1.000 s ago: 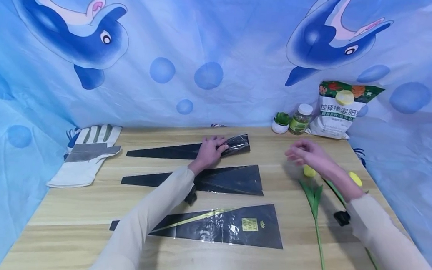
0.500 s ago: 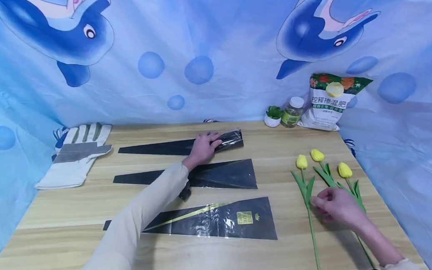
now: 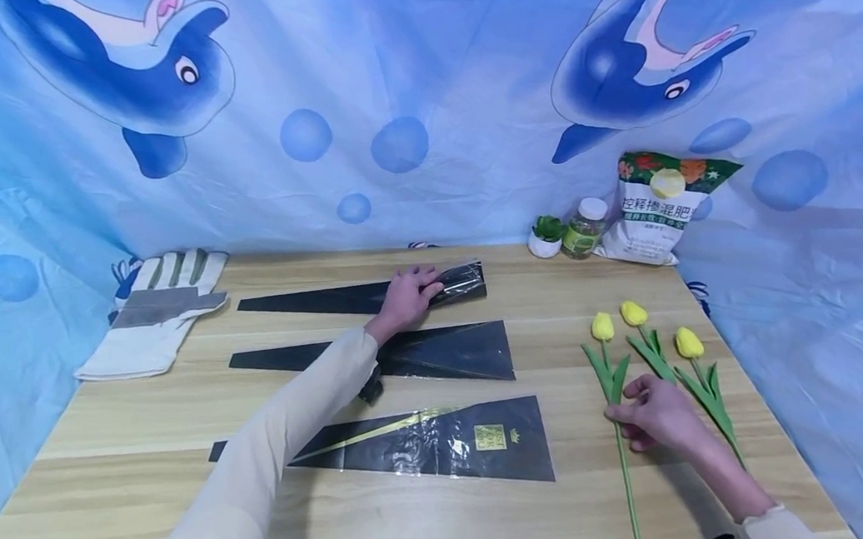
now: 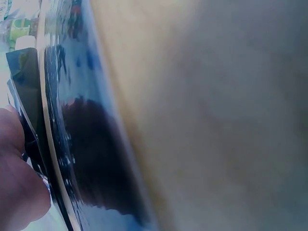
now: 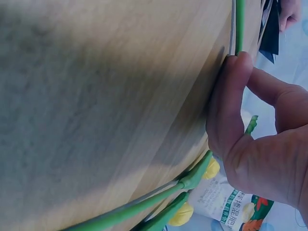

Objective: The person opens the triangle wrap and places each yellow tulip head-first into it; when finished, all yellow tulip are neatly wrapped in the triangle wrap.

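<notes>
On the right, my right hand [image 3: 650,414] pinches the green stem of the leftmost yellow tulip [image 3: 603,327] below its leaves. The right wrist view shows the stem [image 5: 240,26] running up to the fingertips. Two more tulips [image 3: 689,343] lie beside and behind that hand. My left hand [image 3: 403,301] grips the farthest black flower sleeve [image 3: 317,297], thumb toward its wide end, which is bunched and shiny. In the left wrist view this sleeve's edge [image 4: 24,72] stands up past the hand. A second sleeve [image 3: 463,351] lies flat under the left forearm.
A third sleeve [image 3: 465,439] with gold print lies nearer. White-and-grey gloves [image 3: 157,317] rest at the left. Along the back stand a small potted succulent [image 3: 546,237], a lidded jar [image 3: 584,228] and a fertilizer bag [image 3: 646,209], before a blue dolphin-print curtain [image 3: 475,72].
My right hand has come down and nearer from above the tulips, then slid left onto the leftmost tulip's stem. The left hand stays on the far sleeve. The head view has shifted slightly.
</notes>
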`<state>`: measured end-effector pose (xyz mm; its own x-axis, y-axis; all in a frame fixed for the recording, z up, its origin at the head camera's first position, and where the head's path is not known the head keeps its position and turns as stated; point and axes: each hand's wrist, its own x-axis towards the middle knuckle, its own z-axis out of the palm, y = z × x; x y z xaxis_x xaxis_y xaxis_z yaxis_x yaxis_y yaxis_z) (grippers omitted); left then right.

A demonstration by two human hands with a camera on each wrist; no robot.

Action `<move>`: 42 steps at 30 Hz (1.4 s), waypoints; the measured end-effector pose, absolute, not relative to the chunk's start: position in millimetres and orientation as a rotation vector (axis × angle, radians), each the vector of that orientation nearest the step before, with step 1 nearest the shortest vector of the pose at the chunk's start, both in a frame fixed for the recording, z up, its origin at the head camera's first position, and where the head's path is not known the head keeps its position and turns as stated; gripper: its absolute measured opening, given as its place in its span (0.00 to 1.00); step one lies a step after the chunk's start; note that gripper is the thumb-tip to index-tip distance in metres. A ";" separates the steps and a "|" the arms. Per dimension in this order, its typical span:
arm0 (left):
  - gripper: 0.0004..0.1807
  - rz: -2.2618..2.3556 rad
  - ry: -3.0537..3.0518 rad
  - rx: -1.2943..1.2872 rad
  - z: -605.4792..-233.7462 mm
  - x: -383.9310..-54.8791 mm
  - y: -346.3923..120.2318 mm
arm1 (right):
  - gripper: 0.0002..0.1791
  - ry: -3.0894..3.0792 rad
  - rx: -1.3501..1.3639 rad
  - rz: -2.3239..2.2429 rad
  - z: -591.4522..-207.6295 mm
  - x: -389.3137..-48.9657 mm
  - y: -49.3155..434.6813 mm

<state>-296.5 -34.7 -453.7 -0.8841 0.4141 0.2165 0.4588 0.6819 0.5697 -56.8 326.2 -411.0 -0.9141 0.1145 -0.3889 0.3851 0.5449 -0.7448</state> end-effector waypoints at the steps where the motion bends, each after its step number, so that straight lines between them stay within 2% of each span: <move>1: 0.22 -0.979 -2.818 -0.729 -453.7 -296.5 -34.9 | 0.28 2.488 0.418 -1.317 -411.3 -56.9 325.5; 8: 0.22 -0.987 -2.821 -0.721 -451.7 -295.7 -35.1 | 0.25 2.505 0.390 -1.365 -413.7 -56.6 320.3; 17: 0.22 -0.954 -2.818 -0.733 -453.8 -296.4 -33.3 | 0.26 2.465 0.351 -1.461 -406.9 -58.3 319.7; 32: 0.23 -0.994 -2.785 -0.740 -452.5 -294.1 -31.9 | 0.34 2.367 0.186 -1.837 -385.0 -76.8 324.9; 36: 0.23 -0.998 -2.777 -0.746 -454.1 -295.4 -31.8 | 0.32 2.360 0.146 -1.939 -381.5 -85.2 326.0; 42: 0.23 -1.000 -2.779 -0.746 -454.3 -296.2 -31.7 | 0.20 2.268 0.112 -2.250 -377.6 -104.8 321.5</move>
<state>-296.2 -31.7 -454.3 -0.8758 0.4143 0.2476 0.4771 0.6655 0.5741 -104.8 321.5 -377.6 -0.9961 0.0881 -0.0103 0.0110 0.0073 -0.9999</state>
